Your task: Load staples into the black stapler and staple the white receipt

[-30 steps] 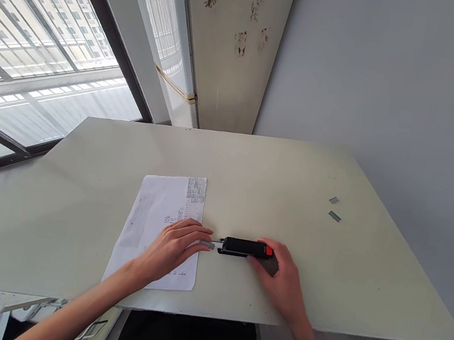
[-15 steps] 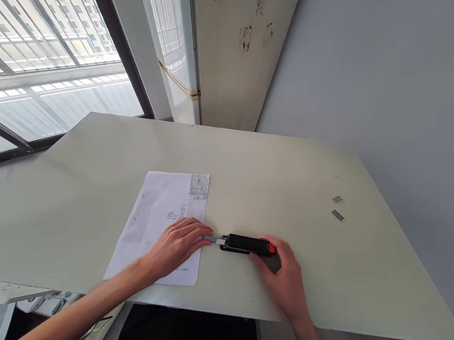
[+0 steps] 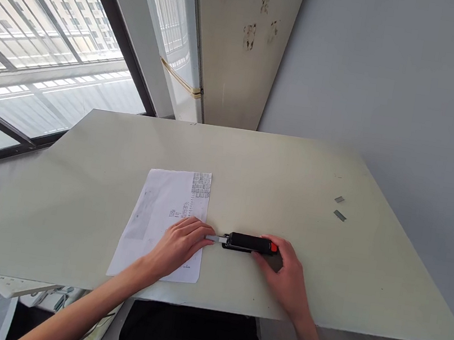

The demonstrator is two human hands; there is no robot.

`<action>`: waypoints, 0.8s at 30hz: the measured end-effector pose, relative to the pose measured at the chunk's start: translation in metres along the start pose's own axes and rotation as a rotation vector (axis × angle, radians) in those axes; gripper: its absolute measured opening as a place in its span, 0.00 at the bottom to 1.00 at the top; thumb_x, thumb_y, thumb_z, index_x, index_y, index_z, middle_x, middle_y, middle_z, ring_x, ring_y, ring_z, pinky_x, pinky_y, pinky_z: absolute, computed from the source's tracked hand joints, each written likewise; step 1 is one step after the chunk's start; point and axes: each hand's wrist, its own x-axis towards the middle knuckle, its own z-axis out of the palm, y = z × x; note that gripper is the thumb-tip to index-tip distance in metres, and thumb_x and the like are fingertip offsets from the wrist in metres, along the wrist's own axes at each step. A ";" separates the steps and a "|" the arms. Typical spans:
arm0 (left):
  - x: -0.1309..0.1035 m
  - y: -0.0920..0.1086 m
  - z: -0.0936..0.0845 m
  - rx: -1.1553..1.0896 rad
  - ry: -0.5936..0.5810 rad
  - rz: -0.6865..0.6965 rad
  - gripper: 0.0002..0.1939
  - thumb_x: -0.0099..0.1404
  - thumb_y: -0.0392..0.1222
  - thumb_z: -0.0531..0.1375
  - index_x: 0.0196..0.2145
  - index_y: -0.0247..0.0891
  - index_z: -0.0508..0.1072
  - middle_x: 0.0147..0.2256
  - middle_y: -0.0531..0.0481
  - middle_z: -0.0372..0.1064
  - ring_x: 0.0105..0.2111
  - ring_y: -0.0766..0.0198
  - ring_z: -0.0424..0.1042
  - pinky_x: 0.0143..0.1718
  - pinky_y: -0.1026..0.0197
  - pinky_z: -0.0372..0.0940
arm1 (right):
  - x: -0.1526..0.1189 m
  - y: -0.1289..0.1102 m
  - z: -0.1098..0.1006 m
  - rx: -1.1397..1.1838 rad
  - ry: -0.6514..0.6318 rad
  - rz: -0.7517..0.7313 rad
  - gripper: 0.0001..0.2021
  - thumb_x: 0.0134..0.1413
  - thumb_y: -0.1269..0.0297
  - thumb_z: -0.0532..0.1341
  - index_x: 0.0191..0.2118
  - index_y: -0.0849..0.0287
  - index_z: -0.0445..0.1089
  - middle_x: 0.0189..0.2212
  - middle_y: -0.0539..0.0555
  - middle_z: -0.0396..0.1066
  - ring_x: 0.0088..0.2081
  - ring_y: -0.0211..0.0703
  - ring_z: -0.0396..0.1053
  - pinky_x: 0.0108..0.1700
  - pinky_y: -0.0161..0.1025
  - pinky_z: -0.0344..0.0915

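A black stapler (image 3: pixel 248 243) with a red end piece lies crosswise near the table's front edge. My right hand (image 3: pixel 283 266) grips its right end, thumb below and fingers above. Between the thumb and fingers of my left hand (image 3: pixel 186 240) is a thin grey metal strip (image 3: pixel 216 239) that reaches into the stapler's left end. Under my left hand and wrist lies a printed white paper sheet (image 3: pixel 153 204), partly covered by them.
Two small grey strips (image 3: pixel 339 215) lie on the right part of the pale table (image 3: pixel 278 172). Beyond the table are a window at the left, a door and a grey wall. Papers and other items sit below the front left edge.
The view has shifted slightly. Both hands keep the same hold on the stapler and the metal strip.
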 end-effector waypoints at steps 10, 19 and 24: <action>-0.016 -0.016 -0.022 -0.067 -0.154 0.037 0.18 0.80 0.45 0.56 0.63 0.46 0.71 0.54 0.45 0.76 0.52 0.54 0.75 0.53 0.50 0.72 | 0.000 0.003 0.001 -0.007 -0.003 -0.015 0.19 0.65 0.45 0.65 0.55 0.47 0.72 0.53 0.56 0.76 0.56 0.56 0.72 0.60 0.57 0.68; -0.007 -0.015 -0.011 -0.112 -0.152 0.052 0.19 0.80 0.46 0.56 0.64 0.44 0.71 0.53 0.43 0.77 0.51 0.53 0.75 0.53 0.49 0.71 | 0.000 0.003 0.000 -0.035 0.010 -0.020 0.19 0.65 0.45 0.64 0.55 0.45 0.72 0.52 0.54 0.77 0.55 0.56 0.73 0.58 0.57 0.70; 0.001 -0.036 -0.020 -0.278 -0.185 0.012 0.12 0.76 0.50 0.61 0.50 0.46 0.82 0.41 0.50 0.82 0.41 0.58 0.77 0.48 0.54 0.70 | -0.001 0.004 0.000 -0.015 0.006 -0.028 0.20 0.65 0.44 0.64 0.56 0.46 0.72 0.53 0.55 0.77 0.55 0.56 0.72 0.58 0.57 0.70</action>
